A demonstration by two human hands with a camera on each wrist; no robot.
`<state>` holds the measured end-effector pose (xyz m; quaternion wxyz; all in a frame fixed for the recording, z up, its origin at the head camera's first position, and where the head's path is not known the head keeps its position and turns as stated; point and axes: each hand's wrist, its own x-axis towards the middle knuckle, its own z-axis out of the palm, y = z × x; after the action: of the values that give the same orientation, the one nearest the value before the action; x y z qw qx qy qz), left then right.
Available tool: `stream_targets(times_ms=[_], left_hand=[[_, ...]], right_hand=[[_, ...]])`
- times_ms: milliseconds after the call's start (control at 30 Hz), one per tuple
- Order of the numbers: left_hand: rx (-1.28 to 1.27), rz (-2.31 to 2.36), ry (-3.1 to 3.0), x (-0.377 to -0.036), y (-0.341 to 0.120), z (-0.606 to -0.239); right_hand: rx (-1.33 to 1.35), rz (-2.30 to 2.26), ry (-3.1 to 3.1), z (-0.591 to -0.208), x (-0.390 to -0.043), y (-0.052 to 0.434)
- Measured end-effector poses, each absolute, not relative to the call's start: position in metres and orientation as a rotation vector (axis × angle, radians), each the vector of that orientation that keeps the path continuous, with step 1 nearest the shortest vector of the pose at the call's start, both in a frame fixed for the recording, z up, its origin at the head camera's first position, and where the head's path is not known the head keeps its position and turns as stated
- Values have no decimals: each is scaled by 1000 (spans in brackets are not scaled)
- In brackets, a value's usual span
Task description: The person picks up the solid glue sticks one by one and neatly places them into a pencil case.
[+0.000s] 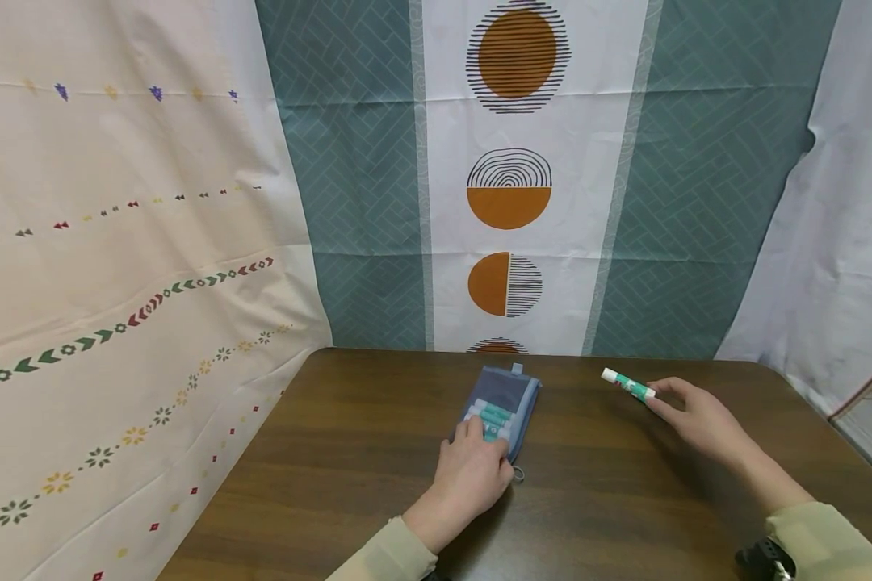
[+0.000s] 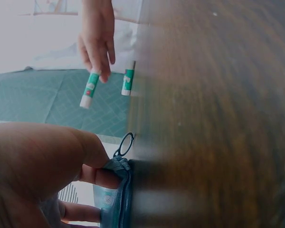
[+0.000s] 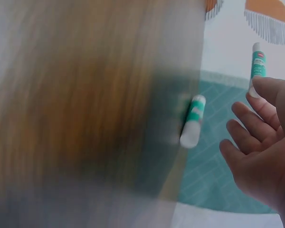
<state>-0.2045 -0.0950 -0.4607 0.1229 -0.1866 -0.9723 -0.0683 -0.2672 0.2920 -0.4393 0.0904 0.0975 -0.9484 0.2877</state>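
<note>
Dark wood-grain table fills the lower half of the head view. A grey-blue pouch lies near its middle, mouth open, with green-and-white sticks showing inside. The left hand rests on the pouch's near end, at 6 o'clock of it, fingers curled onto the fabric at the opening. A small ring lies at the pouch's near corner, just beside that hand. At 3 o'clock of the pouch, well apart, the right hand pinches one end of a green-and-white glue stick between thumb and fingertips; the stick points toward 10 o'clock. Whether it touches the table cannot be told. Patterned curtains hang behind the table from 9 through 3 o'clock.

Left wrist view: the left hand fills 8 o'clock, thumb and fingers clamped on the pouch edge. The ring stands just above. At 12 o'clock the right hand holds the glue stick by its end; the stick's reflection shows on the glossy table beside it.

Right wrist view: blurred table covers the left. The right hand sits at 4 o'clock, thumb tip on the glue stick end at 1 o'clock; the other fingers are loosely spread. A reflection of the stick shows at centre.
</note>
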Motion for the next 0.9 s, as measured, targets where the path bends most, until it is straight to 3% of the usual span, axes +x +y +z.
stream_targets(times_ms=[900], left_hand=[[-554,-189,-2806,-205,-94,-461]], right_hand=[[466,1159,-2792,-452,-263,223]])
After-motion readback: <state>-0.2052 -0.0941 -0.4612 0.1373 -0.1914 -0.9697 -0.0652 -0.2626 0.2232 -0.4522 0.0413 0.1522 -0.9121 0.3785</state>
